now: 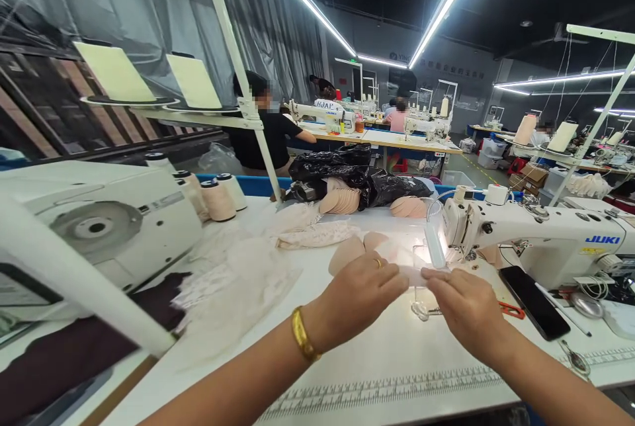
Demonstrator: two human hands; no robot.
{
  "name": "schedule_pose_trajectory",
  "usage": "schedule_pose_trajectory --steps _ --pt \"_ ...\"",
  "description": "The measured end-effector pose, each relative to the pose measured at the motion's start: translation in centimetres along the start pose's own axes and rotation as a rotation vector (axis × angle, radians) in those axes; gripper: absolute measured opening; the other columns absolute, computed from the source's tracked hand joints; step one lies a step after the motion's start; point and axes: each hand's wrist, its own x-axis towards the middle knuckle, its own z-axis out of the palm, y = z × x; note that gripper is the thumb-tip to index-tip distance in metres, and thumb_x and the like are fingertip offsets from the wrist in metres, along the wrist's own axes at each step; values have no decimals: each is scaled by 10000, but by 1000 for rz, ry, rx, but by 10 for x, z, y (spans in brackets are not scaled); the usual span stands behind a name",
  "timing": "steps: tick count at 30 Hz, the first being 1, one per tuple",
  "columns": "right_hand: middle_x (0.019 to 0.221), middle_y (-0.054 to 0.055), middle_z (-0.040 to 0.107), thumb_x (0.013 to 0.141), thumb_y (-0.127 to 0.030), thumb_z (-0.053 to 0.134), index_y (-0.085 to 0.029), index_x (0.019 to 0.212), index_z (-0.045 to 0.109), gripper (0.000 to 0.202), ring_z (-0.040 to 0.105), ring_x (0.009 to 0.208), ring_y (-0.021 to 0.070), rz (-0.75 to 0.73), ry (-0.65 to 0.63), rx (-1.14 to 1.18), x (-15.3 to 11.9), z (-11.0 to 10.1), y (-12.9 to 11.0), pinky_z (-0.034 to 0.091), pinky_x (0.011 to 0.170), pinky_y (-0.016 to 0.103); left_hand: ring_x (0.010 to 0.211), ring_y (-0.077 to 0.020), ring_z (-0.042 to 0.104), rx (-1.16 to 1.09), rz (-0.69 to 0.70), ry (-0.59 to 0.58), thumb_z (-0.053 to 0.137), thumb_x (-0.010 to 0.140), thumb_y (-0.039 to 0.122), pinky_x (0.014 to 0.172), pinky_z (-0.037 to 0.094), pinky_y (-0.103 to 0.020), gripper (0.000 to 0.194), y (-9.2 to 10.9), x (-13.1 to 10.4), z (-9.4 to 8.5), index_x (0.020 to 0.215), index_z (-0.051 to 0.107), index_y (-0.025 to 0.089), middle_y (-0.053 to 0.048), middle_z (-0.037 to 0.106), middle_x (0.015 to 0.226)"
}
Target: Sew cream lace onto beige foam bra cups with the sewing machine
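Fingertips of the left hand (pixel 356 294) and right hand (pixel 465 300) pinch pale fabric (pixel 413 274) between them (apparently a smoothing step, the next move calling for even tension), with rounded beige pieces (pixel 344 255) at ten o'clock, a sewing machine (pixel 528 230) at two, and a phone (pixel 536 303), possibly obstructing, between three and four.

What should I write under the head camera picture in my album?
A left hand and right hand hold pale cloth near a white sewing machine.

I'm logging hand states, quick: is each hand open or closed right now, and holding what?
Left hand: closed, pinching pale fabric.
Right hand: closed, apparently pinching the same fabric from the other side.
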Motion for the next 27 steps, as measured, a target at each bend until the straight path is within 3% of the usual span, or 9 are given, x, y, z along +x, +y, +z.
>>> schedule_pose_trajectory --steps 4,6,8,12,16,19,27 --pt "1115 30 806 1051 -91 431 -228 962 689 306 699 788 172 -181 -164 97 -37 44 30 542 691 299 687 -212 588 22 157 -270 738 884 226 638 389 -352 218 10 -9 27 748 569 198 -18 656 744" --pt "1099 37 802 1055 -118 450 -219 980 694 275 705 857 183 -205 -191 179 -49 56 46 559 727 299 717 -211 601 0 209 -293 738 883 194 652 400 -354 219 14 -3 36 752 563 193 -14 670 777" --pt "1096 43 791 1049 -116 447 -221 1022 699 274 701 910 188 -181 -232 223 -53 61 59 567 757 297 753 -213 603 16 235 -270 672 868 63 668 407 -354 172 15 9 42 804 573 187 -22 681 837" --pt "1070 44 770 1029 -69 402 -251 1054 699 349 679 933 185 -114 -311 289 -53 60 71 562 780 300 682 -207 557 37 161 -326 700 767 26 572 350 -338 218 12 28 60 792 555 186 -31 649 822" --pt "1109 64 739 992 -44 446 -250 1115 684 337 623 959 211 -55 -286 328 -55 52 71 541 801 329 648 -188 499 24 122 -197 631 878 90 566 331 -329 196 9 21 86 736 534 185 -30 590 771" --pt "975 57 695 971 -32 459 -250 1140 687 358 569 868 206 -23 -344 336 -58 44 69 505 736 315 715 -194 503 -9 137 -97 584 895 71 619 374 -327 206 7 13 97 726 531 176 -39 583 805" --pt "965 50 650 957 -32 492 -252 1184 691 373 539 871 202 9 -446 409 -56 35 68 453 709 308 722 -195 468 -101 131 -48 525 927 71 645 406 -323 179 8 11 95 779 556 167 -48 581 824"
